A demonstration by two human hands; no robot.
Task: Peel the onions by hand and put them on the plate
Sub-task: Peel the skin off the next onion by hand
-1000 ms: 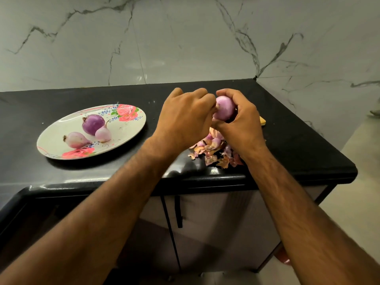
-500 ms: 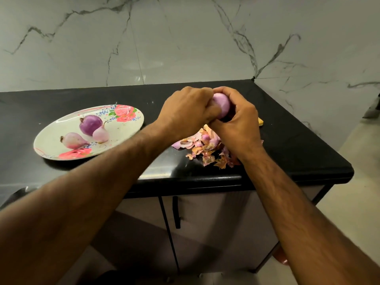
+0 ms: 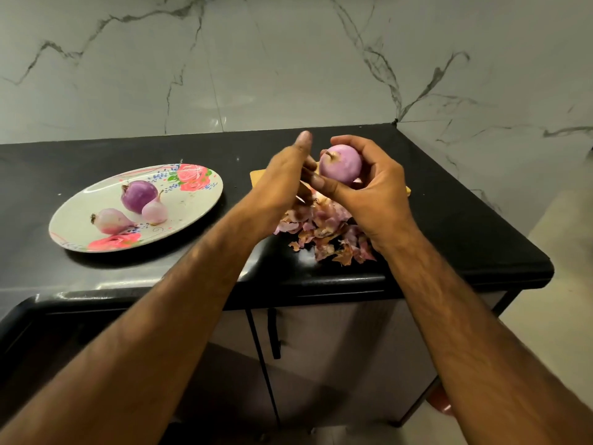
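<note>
My right hand (image 3: 380, 197) grips a peeled pale-purple onion (image 3: 340, 164) above the black counter, thumb under it and fingers curled over the top. Just left of the onion is my left hand (image 3: 282, 184), a little blurred, fingers stretched upward and off the onion. A thin strip at its fingers may be a bit of skin; I cannot tell if it is held. The flowered oval plate (image 3: 195, 200) lies at the left with three peeled onions: a dark purple one (image 3: 139, 195), a small pale one (image 3: 154, 211) and a pale one (image 3: 110, 221).
A heap of dry onion skins (image 3: 324, 234) lies on the counter (image 3: 449, 220) under my hands, near its front edge. A yellow board (image 3: 256, 177) shows behind the hands. Marble walls close the back and right; a cabinet with a black handle (image 3: 274, 335) is below.
My left hand has come off the onion, opened and drawn slightly left. The onion now shows plainly in my right hand.
</note>
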